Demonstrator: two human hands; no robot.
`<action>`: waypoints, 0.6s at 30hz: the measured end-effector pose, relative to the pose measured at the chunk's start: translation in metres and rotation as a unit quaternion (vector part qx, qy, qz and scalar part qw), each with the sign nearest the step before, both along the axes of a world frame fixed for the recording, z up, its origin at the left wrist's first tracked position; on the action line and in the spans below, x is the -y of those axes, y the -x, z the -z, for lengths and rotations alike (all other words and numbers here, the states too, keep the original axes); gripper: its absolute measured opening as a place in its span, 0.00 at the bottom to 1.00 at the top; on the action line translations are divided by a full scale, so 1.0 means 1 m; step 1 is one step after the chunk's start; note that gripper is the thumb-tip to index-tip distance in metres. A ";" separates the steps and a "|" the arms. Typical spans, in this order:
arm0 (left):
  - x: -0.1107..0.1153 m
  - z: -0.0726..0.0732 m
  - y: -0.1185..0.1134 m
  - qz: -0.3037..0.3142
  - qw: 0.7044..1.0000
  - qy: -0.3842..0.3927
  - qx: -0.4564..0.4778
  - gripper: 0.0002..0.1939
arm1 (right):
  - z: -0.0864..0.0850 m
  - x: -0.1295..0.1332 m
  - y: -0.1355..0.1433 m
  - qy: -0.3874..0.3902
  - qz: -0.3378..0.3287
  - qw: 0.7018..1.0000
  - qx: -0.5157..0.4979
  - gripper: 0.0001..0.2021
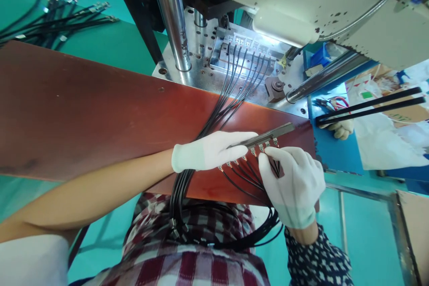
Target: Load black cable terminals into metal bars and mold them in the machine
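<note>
My left hand (219,147), in a white glove, grips a dark grey metal bar (276,133) between straight fingers and thumb. Along the bar's lower edge sits a row of small metal connectors (253,151), each on a thin black cable (246,178). Close to the bar's right end, my gloved right hand (295,183) pinches one of these cables just below its connector; the fingertips partly hide it. The cables loop down over my lap as a black bundle (181,192) and run back up under my left wrist. Their far ends lie in a lit metal fixture (231,62).
A reddish-brown board (83,111) lies before me. Behind it stands a press with steel columns (172,22) and a white cylinder (284,27) overhead. More cables (67,20) lie at the far left. Pliers (337,103) and a glove (342,129) rest on a blue surface at right.
</note>
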State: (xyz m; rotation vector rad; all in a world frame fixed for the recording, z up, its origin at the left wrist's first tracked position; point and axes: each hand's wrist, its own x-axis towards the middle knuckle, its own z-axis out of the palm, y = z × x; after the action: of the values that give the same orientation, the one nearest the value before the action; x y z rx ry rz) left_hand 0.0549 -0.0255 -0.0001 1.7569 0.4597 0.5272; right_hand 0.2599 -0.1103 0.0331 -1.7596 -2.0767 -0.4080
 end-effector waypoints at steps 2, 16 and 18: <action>0.000 0.000 0.000 0.001 1.000 -0.004 0.012 0.24 | -0.003 0.003 0.001 -0.001 -0.012 1.000 0.014 0.04; 0.002 0.000 -0.001 -0.016 0.999 -0.015 0.027 0.24 | 0.004 -0.003 0.011 0.000 -0.022 0.998 0.050 0.08; 0.002 -0.002 -0.002 -0.018 1.000 0.000 0.022 0.22 | 0.000 0.002 0.011 0.008 -0.017 0.998 0.054 0.05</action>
State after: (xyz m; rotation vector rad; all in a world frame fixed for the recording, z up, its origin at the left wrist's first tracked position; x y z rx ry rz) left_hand 0.0564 -0.0271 0.0016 1.7374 0.4604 0.5897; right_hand 0.2493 -0.1125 0.0332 -1.7455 -2.1863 -0.4871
